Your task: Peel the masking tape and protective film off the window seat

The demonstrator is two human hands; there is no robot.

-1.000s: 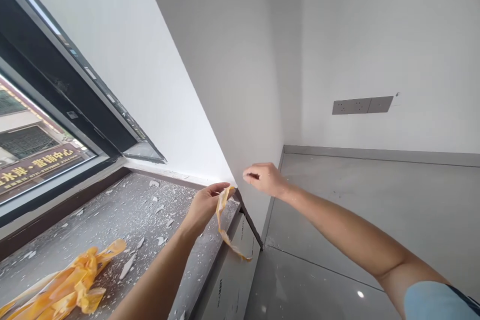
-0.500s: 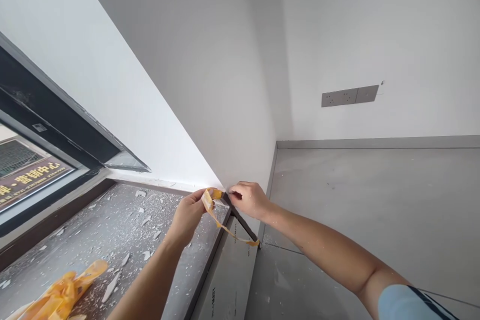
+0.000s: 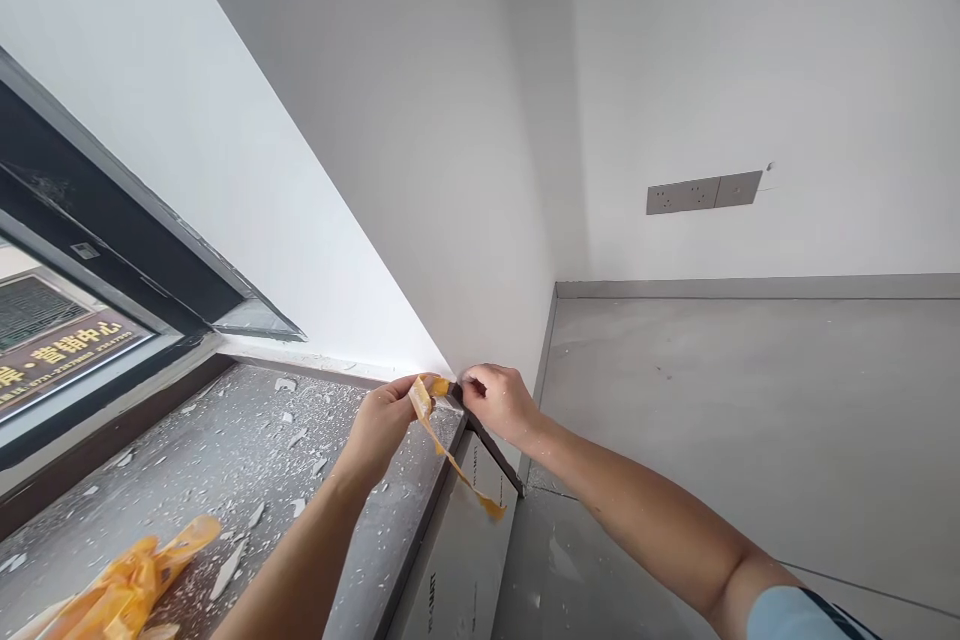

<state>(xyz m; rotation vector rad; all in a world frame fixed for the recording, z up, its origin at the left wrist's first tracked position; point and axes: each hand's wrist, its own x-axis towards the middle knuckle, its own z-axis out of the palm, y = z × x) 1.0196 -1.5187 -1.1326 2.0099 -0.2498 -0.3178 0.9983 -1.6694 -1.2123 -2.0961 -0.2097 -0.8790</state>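
Observation:
My left hand is closed in a pinch on a strip of yellow masking tape beside the wall corner. A thin torn length of the tape dangles from it, and its loose tip hangs in front of the printed grey side panel. My right hand is closed at the top end of a dark edge strip. Its fingertips are curled near the wall, and whatever they pinch is hidden. A short bit of yellow tape spans the gap between the left fingers and the dark strip.
Crumpled yellow tape lies on the grey sill, amid white flakes and dust. A dark window frame stands at left. Sockets sit on the far wall, above the skirting and grey floor.
The tape's lower end has come away from the bottom of the dark strip and now hangs loose to its left. Both hands stay in nearly the same place.

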